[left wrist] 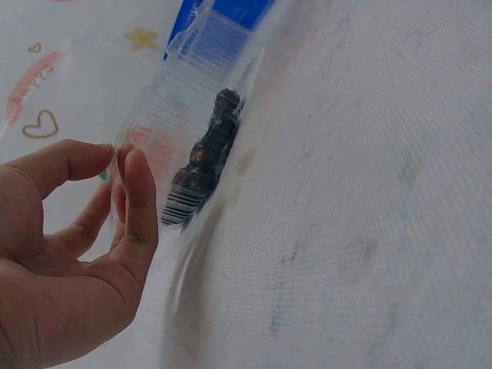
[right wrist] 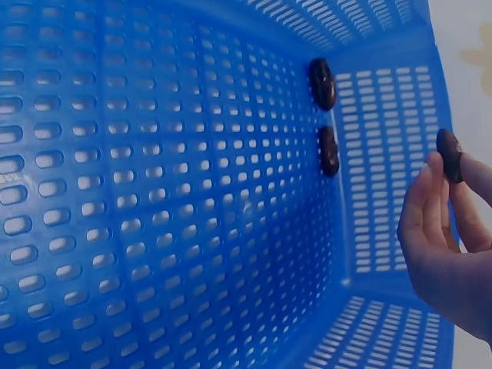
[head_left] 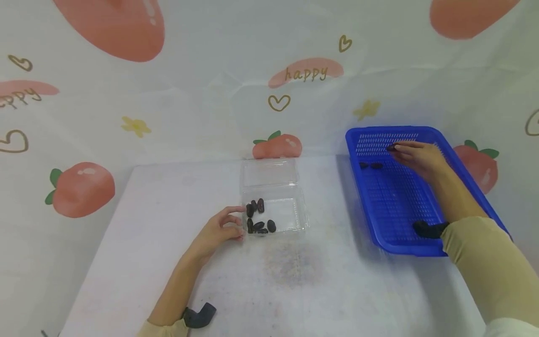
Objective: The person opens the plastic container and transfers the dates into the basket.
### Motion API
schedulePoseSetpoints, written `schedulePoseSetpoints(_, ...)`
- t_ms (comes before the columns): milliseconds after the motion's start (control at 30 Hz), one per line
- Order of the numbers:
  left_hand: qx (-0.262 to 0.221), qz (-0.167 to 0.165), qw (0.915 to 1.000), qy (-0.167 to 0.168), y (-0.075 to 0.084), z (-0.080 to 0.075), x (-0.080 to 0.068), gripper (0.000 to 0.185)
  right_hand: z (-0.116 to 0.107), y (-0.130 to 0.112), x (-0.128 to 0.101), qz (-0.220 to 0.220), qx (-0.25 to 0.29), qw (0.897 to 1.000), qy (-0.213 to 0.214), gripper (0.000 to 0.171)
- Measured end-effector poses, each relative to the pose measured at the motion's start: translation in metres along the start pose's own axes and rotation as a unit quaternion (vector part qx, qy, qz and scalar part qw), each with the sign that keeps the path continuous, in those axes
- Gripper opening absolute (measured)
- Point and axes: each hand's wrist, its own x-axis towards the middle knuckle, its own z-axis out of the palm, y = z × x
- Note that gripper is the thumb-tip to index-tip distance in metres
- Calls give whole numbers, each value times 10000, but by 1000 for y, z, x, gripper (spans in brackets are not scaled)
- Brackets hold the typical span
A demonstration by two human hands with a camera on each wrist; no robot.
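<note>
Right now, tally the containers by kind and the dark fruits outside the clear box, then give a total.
Blue basket: 1
Clear box: 1
Dark fruits lying in the basket: 2
Dark fruit pinched in the right hand: 1
Total: 5

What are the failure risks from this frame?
1. The right hand pinches one date only at its fingertips; it may slip and drop back into the blue basket.
2. The left hand only holds the edge of the light clear container, so it could slide or tip, spilling its dates.
</note>
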Motion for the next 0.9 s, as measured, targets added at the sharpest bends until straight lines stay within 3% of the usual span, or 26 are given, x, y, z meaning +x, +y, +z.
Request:
schedulePoseSetpoints(267,39,-27,10000,-41,-1,0,-1,61,-12,6,5,683,-253,9960,521,24)
schedulePoseSetpoints(467,-26,52,10000,-47,2,-1,-1,61,-20,10,7,1084,-421,9898,823,32)
schedulePoseSetpoints(900,-37,11,10000,-16,3,0,-2,60,-29,25,14,1216,-1096,9830,830,39)
